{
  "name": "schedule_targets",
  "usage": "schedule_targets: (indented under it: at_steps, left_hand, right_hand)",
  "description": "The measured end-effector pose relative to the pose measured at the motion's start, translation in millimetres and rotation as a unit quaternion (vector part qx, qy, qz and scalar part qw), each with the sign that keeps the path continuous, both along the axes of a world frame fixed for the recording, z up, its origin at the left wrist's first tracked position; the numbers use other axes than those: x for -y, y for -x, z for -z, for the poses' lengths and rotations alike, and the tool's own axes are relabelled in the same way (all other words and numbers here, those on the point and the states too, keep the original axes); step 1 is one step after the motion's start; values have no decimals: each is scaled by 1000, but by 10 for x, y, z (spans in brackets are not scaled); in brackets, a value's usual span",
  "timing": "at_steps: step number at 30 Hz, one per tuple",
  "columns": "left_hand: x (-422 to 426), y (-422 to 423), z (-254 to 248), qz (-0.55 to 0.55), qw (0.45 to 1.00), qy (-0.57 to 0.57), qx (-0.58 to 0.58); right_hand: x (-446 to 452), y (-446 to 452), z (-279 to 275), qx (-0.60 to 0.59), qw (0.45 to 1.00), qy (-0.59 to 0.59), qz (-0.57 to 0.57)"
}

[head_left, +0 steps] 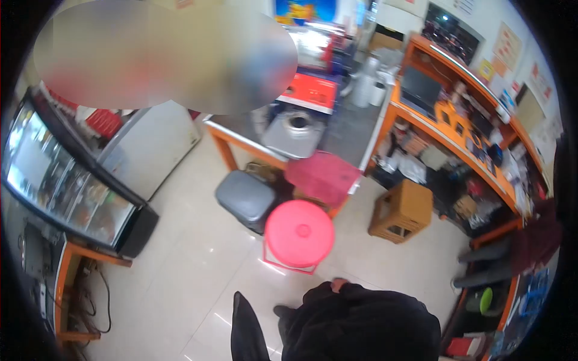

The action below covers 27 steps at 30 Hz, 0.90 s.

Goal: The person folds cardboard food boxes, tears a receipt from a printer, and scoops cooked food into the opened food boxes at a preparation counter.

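Note:
Only a small part of my right hand (339, 284) shows, at the front edge of my black clothing at the bottom centre. Its fingers are too small and hidden to make out, and I cannot see anything held. My left hand is not in view. A dark pointed piece of clothing (248, 331) hangs at the lower left of my body. Just beyond my hand stands a pink round stool (299, 233), the nearest object, apart from the hand.
Behind the stool are a grey bin (245, 195), a pink cloth (325, 177) and a table (229, 127) with a burner (294, 135). An orange-brown crate stool (402, 210) stands right. A person (533, 240) is at far right; a display fridge (72, 180) is left.

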State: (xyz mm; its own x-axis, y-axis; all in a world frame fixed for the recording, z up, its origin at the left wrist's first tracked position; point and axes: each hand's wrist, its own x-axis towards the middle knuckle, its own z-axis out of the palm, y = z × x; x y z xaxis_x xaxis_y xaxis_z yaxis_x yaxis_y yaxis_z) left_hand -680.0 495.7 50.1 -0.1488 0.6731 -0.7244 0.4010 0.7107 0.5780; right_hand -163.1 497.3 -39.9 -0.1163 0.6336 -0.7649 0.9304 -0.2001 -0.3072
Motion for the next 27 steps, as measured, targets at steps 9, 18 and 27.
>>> schedule_targets:
  at_steps: [9,18,27]
  left_hand:
    - [-824,1520,196,36,998,45,2]
    - [-2151,2684,-54,53,998,21,-12]
    - [-3710,4045,-182,129,989,46,-55]
  right_hand:
    - [-893,1365,-213,24,1000,-11,2]
    - [-2795,3072,581,61,975,-71,-200]
    - [-5682,3151,-2191,164,542,-692,448]
